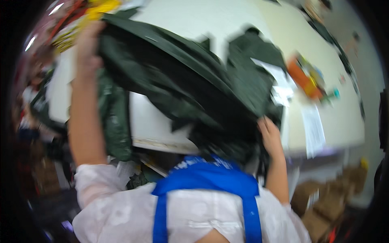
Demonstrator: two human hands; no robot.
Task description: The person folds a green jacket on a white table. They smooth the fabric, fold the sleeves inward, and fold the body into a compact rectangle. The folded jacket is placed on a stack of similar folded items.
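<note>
A long piece of dark green, slightly shiny fabric (170,73) is stretched between my two hands, above the table's near edge. My left hand (91,46) is raised at the far left, closed on the fabric's upper corner; it is smeared by motion, but the fabric hangs from it. Lower on the right, my right hand (269,131) pinches the other end. Folds of the fabric droop between the hands toward my blue apron (206,178). More dark green fabric (253,69) lies on the table beyond my right hand, and another green part (115,117) hangs over the edge beside my left forearm.
The white table (178,14) spreads ahead of me. On its right are white papers (314,129) and a blurred orange and yellow item (304,77). Brown cartons (324,202) stand on the floor at lower right. Yellow material (101,8) lies at the far left.
</note>
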